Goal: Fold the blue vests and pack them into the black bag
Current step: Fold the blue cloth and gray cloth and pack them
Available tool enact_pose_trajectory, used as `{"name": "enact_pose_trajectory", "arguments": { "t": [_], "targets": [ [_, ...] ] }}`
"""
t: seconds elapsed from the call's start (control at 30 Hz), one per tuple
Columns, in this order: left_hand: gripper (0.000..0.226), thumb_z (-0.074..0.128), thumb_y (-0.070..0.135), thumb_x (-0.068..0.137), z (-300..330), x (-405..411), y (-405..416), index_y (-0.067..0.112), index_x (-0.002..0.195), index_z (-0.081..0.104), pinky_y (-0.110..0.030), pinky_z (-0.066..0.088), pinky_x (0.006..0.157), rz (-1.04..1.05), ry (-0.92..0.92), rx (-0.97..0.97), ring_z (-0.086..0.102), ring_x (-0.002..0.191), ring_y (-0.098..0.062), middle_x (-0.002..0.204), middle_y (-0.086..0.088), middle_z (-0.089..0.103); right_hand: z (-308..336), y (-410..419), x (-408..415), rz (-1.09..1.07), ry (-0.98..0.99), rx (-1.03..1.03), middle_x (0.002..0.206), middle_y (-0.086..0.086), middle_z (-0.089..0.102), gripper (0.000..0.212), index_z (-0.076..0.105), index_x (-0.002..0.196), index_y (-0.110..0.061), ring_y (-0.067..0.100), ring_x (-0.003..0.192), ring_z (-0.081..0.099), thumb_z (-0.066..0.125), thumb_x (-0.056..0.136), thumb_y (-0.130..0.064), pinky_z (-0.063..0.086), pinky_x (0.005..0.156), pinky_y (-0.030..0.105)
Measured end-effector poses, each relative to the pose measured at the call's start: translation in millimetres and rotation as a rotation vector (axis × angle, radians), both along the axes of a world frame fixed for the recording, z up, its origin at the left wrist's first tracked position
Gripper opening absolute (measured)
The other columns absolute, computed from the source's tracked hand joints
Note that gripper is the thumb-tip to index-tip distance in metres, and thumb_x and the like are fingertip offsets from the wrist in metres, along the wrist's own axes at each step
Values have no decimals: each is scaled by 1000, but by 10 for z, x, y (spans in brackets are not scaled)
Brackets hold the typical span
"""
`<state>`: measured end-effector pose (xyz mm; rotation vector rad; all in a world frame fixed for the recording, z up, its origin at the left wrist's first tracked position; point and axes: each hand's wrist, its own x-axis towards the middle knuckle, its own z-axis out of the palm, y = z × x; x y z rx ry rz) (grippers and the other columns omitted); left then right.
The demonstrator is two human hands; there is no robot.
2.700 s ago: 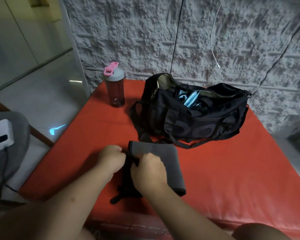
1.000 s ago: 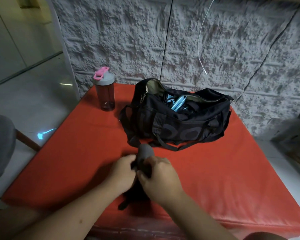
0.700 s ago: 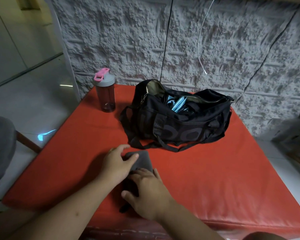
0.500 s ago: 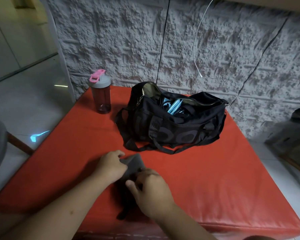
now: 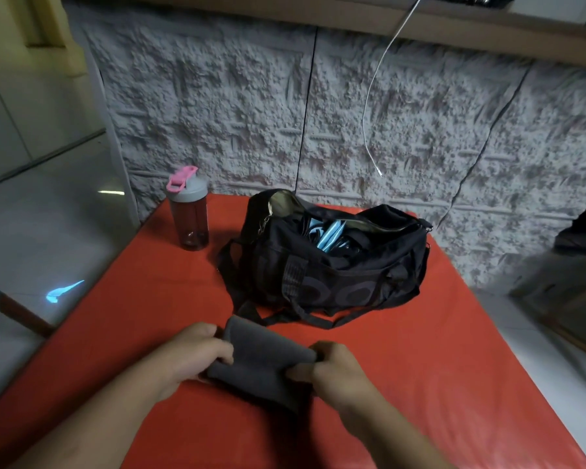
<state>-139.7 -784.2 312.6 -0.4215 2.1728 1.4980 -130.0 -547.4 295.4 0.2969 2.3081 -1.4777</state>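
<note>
Both forearms reach in from the near edge of the red mat (image 5: 454, 384), converging on a folded grey garment (image 5: 261, 363) that lies on the mat between the hands. The left hand (image 5: 193, 353) has its fingers curled over the garment's left end, knuckles up, gripping the cloth. The right hand (image 5: 335, 370) pinches the right end, thumb underneath and fingers bent over the top edge. The bundle runs at a slant between them, its far corner raised towards the left hand, its near edge dropping in shadow below the right.

Beyond the hands, further along the mat, sits the black bag (image 5: 335, 265), its top gaping open with light blue fabric (image 5: 329, 236) showing inside. Its straps trail on the mat just beyond the grey bundle. Pale ring shapes mark the bag's front panel; no lettering there can be read.

Beyond the left hand and off to its left stands a tinted bottle (image 5: 188, 211) with a grey cap and a pink flip lid. A white cable (image 5: 372, 96) hangs down the rough wall behind.
</note>
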Motion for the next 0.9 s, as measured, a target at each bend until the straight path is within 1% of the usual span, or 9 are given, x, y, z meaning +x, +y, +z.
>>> {"name": "enact_pose_trajectory", "arguments": {
  "t": [0.07, 0.17, 0.3, 0.5, 0.6, 0.67, 0.73, 0.83, 0.9],
  "targets": [
    [32, 68, 10, 77, 93, -1, 58, 3, 108, 70, -42, 61, 71, 91, 24, 216, 70, 100, -32, 103, -16, 75, 191, 72, -82, -94, -12, -239, 76, 7, 73, 36, 70, 97, -5, 18, 66, 65, 83, 66, -17, 50, 59, 32],
    [23, 60, 0, 91, 315, -44, 220, 0, 112, 70, -45, 61, 69, 167, 130, 460, 70, 101, -35, 107, -20, 74, 539, 198, -277, -189, 63, -403, 87, 7, 75, 27, 65, 107, -8, 20, 70, 69, 77, 84, -15, 51, 54, 32],
    [25, 64, 0, 92, 657, -354, 488, 1, 116, 62, -40, 62, 63, 333, 310, 601, 74, 91, -27, 110, -21, 73, 907, 341, -654, -400, 266, -575, 71, 5, 58, 29, 53, 98, -19, 18, 50, 51, 73, 85, -3, 39, 45, 27],
    [32, 65, -3, 93, 930, -1042, 946, 16, 106, 42, -45, 62, 64, 360, 562, 553, 70, 99, -39, 113, -30, 61, 1045, 593, -1308, -452, 708, -299, 58, -8, 54, 27, 60, 69, -24, 14, 61, 46, 78, 84, -9, 38, 61, 33],
    [26, 61, 3, 97, 888, -1397, 1130, 25, 95, 46, -46, 63, 65, 286, 668, 360, 68, 99, -36, 107, -23, 60, 975, 706, -1542, -438, 734, -102, 59, -10, 60, 20, 74, 79, -21, 8, 55, 48, 68, 90, -5, 38, 58, 26],
    [27, 60, 9, 96, 750, -1597, 1198, 31, 84, 50, -40, 61, 63, 204, 813, -1, 65, 86, -27, 89, -5, 59, 903, 727, -1615, -346, 704, 100, 67, -9, 68, 23, 81, 94, -22, 5, 57, 53, 63, 90, -8, 41, 59, 24],
    [17, 62, 17, 91, 650, -1689, 1241, 28, 79, 55, -29, 48, 65, 64, 870, -402, 60, 73, -20, 72, 8, 58, 861, 737, -1665, -246, 602, 256, 86, -3, 78, 26, 82, 100, -21, 10, 77, 67, 61, 87, -11, 52, 72, 26],
    [9, 62, 26, 77, 630, -1698, 1273, 29, 69, 64, -26, 48, 68, -120, 698, -664, 66, 80, -20, 71, 12, 65, 828, 812, -1734, -134, 403, 369, 61, 1, 65, 17, 70, 67, -10, 22, 64, 62, 63, 81, -16, 46, 56, 28],
    [7, 62, 29, 69, 667, -1709, 1268, 30, 65, 68, -26, 55, 74, -217, 571, -674, 68, 81, -17, 74, 12, 69, 831, 880, -1763, -115, 320, 408, 58, 5, 59, 20, 63, 65, -4, 27, 62, 60, 64, 80, -18, 40, 51, 27]
  ]
}}
